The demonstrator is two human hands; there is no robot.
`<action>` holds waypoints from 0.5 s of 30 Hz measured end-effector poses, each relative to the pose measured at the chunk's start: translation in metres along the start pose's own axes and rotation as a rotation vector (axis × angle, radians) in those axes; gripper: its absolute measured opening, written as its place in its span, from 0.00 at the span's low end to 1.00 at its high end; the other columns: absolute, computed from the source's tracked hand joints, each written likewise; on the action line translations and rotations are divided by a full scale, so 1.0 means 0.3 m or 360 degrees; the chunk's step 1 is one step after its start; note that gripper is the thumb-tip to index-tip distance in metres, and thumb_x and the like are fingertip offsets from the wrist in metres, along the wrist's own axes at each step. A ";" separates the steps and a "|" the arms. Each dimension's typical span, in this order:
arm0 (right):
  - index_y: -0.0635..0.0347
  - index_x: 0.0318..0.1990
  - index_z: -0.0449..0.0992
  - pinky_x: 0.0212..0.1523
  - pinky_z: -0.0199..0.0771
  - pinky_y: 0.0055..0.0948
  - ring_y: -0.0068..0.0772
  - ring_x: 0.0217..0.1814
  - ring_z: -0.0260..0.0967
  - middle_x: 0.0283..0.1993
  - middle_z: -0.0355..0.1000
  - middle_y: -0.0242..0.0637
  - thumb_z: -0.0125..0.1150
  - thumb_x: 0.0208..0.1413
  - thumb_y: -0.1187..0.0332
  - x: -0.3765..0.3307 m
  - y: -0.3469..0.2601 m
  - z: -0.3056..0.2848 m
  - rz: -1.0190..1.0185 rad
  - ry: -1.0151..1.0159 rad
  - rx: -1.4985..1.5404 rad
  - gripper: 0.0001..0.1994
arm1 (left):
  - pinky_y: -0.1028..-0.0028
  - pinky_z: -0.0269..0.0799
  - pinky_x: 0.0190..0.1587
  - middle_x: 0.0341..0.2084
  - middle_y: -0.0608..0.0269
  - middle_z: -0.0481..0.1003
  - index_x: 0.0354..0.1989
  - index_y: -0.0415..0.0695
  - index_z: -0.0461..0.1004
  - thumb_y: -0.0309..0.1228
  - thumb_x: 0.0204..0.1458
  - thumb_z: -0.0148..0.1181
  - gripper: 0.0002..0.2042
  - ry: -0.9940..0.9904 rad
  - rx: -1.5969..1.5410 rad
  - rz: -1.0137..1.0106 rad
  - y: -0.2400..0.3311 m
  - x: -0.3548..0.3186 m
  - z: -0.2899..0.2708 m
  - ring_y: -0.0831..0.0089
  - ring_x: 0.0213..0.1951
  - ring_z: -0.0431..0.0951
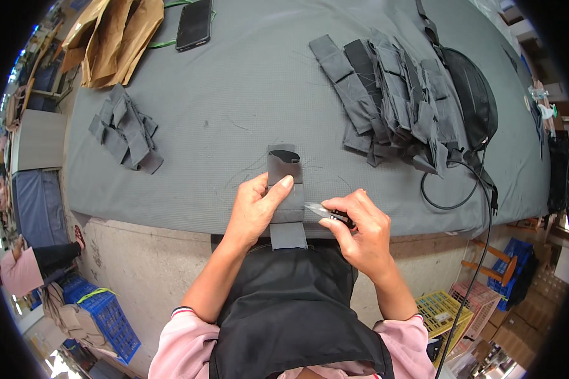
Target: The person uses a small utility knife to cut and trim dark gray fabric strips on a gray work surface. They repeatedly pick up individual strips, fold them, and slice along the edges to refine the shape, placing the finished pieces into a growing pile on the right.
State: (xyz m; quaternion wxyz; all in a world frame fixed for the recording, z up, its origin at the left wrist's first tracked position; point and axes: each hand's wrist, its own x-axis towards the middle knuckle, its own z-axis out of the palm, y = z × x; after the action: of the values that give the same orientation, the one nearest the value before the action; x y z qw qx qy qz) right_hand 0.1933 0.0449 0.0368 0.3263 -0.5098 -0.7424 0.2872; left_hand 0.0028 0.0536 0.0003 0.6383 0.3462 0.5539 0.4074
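Observation:
A grey fabric strip (287,205) with sewn folds lies over the near edge of the covered table, its lower end hanging toward my lap. My left hand (259,205) grips it from the left side, thumb on top; near its far end a dark loop of cloth gapes. In my right hand (363,227) is a pair of thread snips (325,213) with dark handles. Their pointed blades meet the strip's right edge. A large pile of similar grey strips (392,95) rests at the far right, and a smaller pile (126,129) at the left.
Grey cloth covers the table (234,95), with loose threads scattered on it. A brown paper bag (117,41) and a black phone (195,25) lie at the far left. On the right are a black pouch (468,95) and a cable (487,234). Blue crates (104,316) stand on the floor.

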 end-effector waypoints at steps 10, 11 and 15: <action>0.59 0.32 0.76 0.21 0.63 0.27 0.31 0.20 0.63 0.24 0.67 0.32 0.67 0.42 0.73 -0.004 -0.004 0.031 -0.0014 0.0048 0.0026 0.08 | 0.81 0.66 0.32 0.27 0.71 0.74 0.36 0.39 0.75 0.37 0.57 0.57 0.13 -0.0007 -0.0147 -0.0053 0.028 0.000 0.006 0.86 0.29 0.69; 0.59 0.32 0.76 0.21 0.63 0.27 0.31 0.19 0.63 0.24 0.67 0.32 0.68 0.41 0.73 -0.001 -0.002 0.033 -0.0014 0.0030 0.0013 0.08 | 0.81 0.66 0.32 0.27 0.71 0.74 0.36 0.39 0.75 0.38 0.57 0.57 0.13 -0.0028 -0.0163 -0.0067 0.028 0.000 0.002 0.86 0.29 0.69; 0.60 0.34 0.77 0.22 0.62 0.22 0.24 0.21 0.63 0.25 0.67 0.32 0.67 0.43 0.75 -0.006 -0.010 0.041 0.0130 0.0024 0.0293 0.09 | 0.80 0.67 0.35 0.29 0.69 0.74 0.36 0.40 0.75 0.38 0.57 0.56 0.12 -0.0072 -0.0291 -0.0108 0.015 0.008 -0.009 0.86 0.32 0.70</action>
State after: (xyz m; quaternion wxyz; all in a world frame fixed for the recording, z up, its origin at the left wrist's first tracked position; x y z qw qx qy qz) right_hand 0.1825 0.0411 0.0312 0.3653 -0.5097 -0.6890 0.3634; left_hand -0.0005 0.0576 0.0029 0.6929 0.2765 0.5113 0.4266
